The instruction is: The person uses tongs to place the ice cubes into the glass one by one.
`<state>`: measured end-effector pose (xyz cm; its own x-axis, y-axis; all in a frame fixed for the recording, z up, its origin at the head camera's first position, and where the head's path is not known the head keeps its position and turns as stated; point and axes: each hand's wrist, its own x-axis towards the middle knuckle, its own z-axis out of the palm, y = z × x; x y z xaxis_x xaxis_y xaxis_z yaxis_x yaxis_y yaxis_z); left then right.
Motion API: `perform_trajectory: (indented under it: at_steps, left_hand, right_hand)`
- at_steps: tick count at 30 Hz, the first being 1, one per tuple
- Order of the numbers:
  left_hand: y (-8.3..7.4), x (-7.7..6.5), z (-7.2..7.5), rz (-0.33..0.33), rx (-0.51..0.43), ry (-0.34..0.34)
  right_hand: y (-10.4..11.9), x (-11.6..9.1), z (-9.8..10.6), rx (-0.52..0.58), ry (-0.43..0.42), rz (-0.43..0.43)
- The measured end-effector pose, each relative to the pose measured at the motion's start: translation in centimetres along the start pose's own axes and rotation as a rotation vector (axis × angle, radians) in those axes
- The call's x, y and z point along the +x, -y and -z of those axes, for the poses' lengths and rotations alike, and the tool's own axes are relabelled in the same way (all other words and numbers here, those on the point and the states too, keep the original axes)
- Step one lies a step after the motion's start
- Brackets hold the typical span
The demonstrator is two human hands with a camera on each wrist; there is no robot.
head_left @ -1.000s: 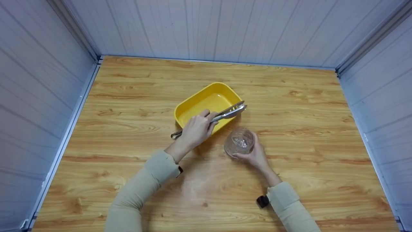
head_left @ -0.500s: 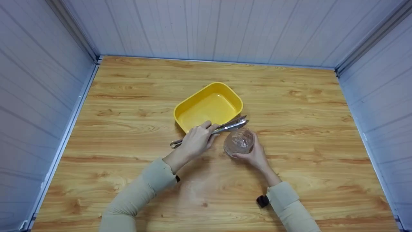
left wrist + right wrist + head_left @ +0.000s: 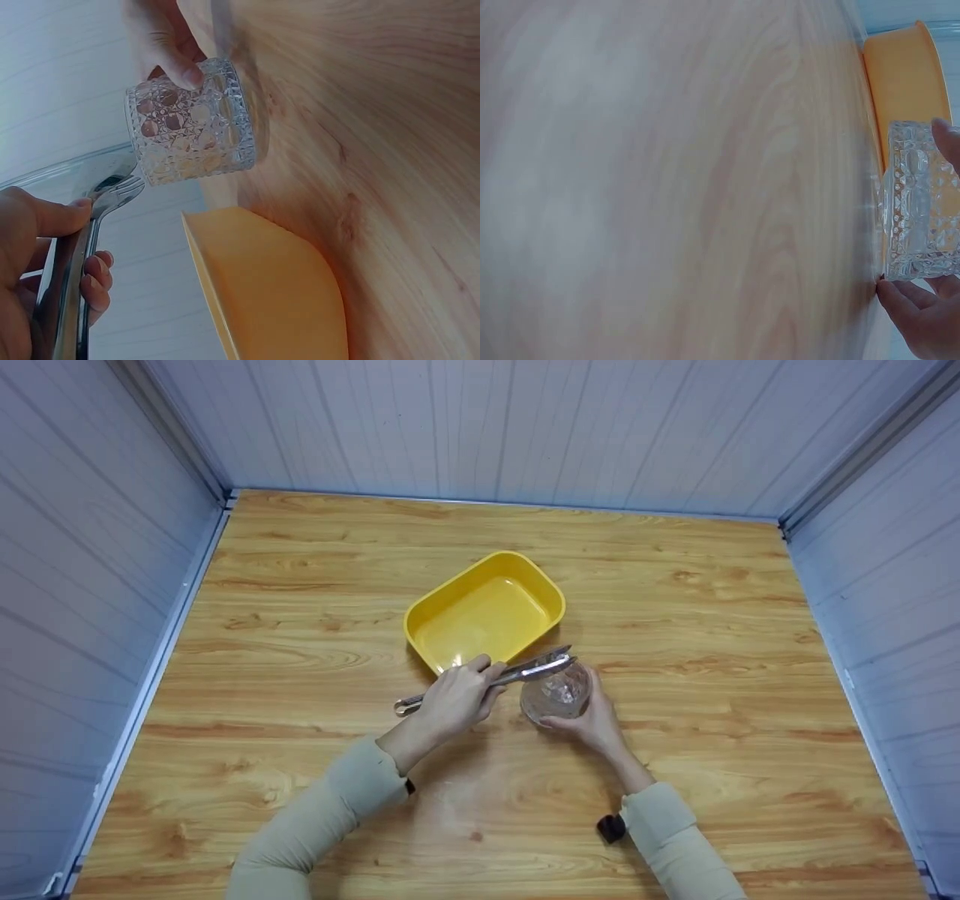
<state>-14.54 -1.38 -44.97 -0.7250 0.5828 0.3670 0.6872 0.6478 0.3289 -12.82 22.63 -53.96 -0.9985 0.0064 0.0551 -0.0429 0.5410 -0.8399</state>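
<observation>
My left hand (image 3: 457,697) grips a pair of metal tongs (image 3: 525,670) about mid-length. One arm of the tongs (image 3: 82,247) ends in a fork shape, the other in a broad spoon shape. Their tips lie over the far rim of a clear, patterned drinking glass (image 3: 553,706) in the head view; the left wrist view puts them close to the rim. I see nothing clearly held between the tips. My right hand (image 3: 600,724) holds the glass (image 3: 922,202) round its side, upright on the table. Whether anything clear lies inside the glass, I cannot tell.
A yellow rectangular tub (image 3: 480,619) stands slanted just beyond my hands, with no contents visible inside. The wood-grain table (image 3: 720,660) is bounded by pale panel walls (image 3: 465,427) at the back and both sides.
My left hand and the tongs have moved toward me, from above the yellow tub to the glass's rim. The right hand and the glass have stayed in place.
</observation>
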Motion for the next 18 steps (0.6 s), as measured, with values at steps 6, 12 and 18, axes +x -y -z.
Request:
perform_trajectory:
  at_steps: [6,12,18]
  left_hand:
    - [0.0,-0.2,-0.1,0.003,0.002,-0.008]
    - [0.0,-0.5,-0.2,0.002,-0.023,-0.023]
    - [0.1,-0.8,-0.1,0.02,-0.048,-0.048]
  right_hand:
    - [-0.1,0.0,-0.1,0.026,-0.002,0.013]
    - [-0.1,0.0,-0.1,0.056,0.006,0.01]
    - [1.5,-0.4,0.4,0.073,0.026,-0.001]
